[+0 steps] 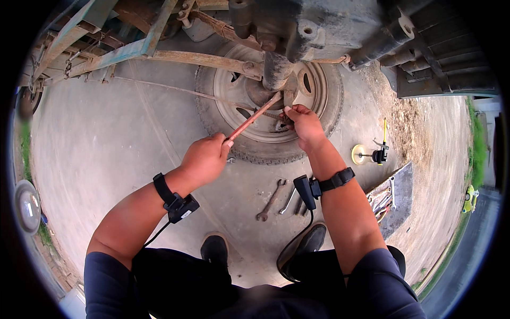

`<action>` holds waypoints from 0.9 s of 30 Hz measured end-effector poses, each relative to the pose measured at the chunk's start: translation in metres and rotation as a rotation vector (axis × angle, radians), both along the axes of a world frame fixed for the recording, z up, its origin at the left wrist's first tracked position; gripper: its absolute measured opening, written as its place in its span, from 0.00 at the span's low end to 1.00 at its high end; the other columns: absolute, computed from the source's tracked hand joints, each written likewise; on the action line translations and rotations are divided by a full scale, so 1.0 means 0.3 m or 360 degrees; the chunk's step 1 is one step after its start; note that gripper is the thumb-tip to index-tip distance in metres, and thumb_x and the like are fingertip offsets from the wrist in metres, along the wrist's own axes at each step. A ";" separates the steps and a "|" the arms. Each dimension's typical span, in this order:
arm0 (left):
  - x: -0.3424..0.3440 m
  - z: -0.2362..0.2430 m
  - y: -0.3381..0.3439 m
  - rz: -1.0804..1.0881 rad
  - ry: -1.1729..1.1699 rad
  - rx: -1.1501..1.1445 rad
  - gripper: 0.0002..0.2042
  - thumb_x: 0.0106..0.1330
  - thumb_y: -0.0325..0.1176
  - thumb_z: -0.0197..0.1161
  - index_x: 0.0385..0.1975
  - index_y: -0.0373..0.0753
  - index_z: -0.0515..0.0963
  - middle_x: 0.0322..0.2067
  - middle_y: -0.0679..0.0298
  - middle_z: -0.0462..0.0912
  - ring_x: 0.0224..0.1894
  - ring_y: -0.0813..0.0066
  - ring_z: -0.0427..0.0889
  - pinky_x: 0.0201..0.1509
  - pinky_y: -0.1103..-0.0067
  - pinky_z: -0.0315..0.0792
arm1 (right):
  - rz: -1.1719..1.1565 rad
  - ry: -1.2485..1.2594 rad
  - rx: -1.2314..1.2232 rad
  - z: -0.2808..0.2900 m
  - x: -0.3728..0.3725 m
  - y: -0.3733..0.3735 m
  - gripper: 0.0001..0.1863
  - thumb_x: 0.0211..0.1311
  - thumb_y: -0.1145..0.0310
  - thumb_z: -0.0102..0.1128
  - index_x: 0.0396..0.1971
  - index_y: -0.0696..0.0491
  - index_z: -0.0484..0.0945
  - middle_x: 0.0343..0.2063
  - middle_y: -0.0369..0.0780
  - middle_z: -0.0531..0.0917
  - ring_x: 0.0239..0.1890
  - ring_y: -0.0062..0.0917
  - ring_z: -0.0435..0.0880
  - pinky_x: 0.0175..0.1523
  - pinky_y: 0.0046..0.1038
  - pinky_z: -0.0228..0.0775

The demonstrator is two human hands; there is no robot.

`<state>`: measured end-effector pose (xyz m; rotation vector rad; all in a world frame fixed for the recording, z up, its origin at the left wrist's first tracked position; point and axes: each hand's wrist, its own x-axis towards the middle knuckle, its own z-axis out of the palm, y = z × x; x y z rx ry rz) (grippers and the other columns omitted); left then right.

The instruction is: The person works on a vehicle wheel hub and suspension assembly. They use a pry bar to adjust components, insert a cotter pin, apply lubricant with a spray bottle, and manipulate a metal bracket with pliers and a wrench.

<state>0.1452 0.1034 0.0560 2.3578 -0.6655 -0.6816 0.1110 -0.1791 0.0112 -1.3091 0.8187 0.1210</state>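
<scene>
My left hand [206, 158] is closed round the lower end of a long reddish rod [249, 118]. The rod angles up to the rusty hub parts [260, 91] at the centre of a wheel [307, 127] under the vehicle's metal body [297, 29]. My right hand [304, 125] has its fingers curled at a small dark part beside the hub, right of the rod's upper half; the fingers hide what they hold. Behind the rod, a thin rusty bar [175, 87] crosses the wheel.
Several wrenches [271, 204] lie on the concrete near my shoes. A tool tray [398, 212] and a yellow pump-like tool [378, 156] are at the right. Rusty frame members [106, 58] hang overhead at the left. A dark ribbed housing [430, 64] juts out at the upper right.
</scene>
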 end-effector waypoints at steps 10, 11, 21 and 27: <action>-0.028 0.041 -0.018 0.0527 0.1484 -0.0390 0.17 0.81 0.45 0.47 0.37 0.37 0.73 0.19 0.73 0.67 0.17 0.85 0.63 0.19 0.80 0.59 | 0.0098 -0.0001 0.0044 -0.029 0.001 -0.023 0.06 0.72 0.64 0.61 0.35 0.48 0.80 0.32 0.31 0.86 0.36 0.17 0.80 0.44 0.24 0.67; -0.027 0.041 -0.017 0.0528 0.1496 -0.0383 0.17 0.81 0.45 0.47 0.37 0.38 0.73 0.19 0.73 0.67 0.16 0.85 0.62 0.18 0.80 0.58 | 0.0090 0.0001 0.0053 -0.026 0.004 -0.027 0.06 0.72 0.64 0.61 0.35 0.48 0.80 0.32 0.31 0.86 0.36 0.17 0.80 0.44 0.24 0.67; 0.001 -0.012 -0.003 0.0349 0.1099 -0.0275 0.17 0.81 0.45 0.48 0.37 0.37 0.74 0.20 0.73 0.66 0.19 0.84 0.63 0.22 0.80 0.61 | 0.0021 -0.0064 0.0125 0.030 0.000 -0.006 0.06 0.72 0.66 0.61 0.34 0.50 0.81 0.30 0.32 0.86 0.35 0.17 0.80 0.40 0.22 0.66; 0.008 -0.020 -0.001 0.0185 0.0715 -0.0229 0.19 0.80 0.45 0.48 0.36 0.34 0.76 0.24 0.63 0.74 0.26 0.71 0.71 0.34 0.70 0.69 | -0.0007 -0.0089 -0.0074 0.033 -0.009 0.018 0.07 0.72 0.67 0.61 0.33 0.52 0.81 0.30 0.33 0.86 0.33 0.15 0.77 0.40 0.21 0.65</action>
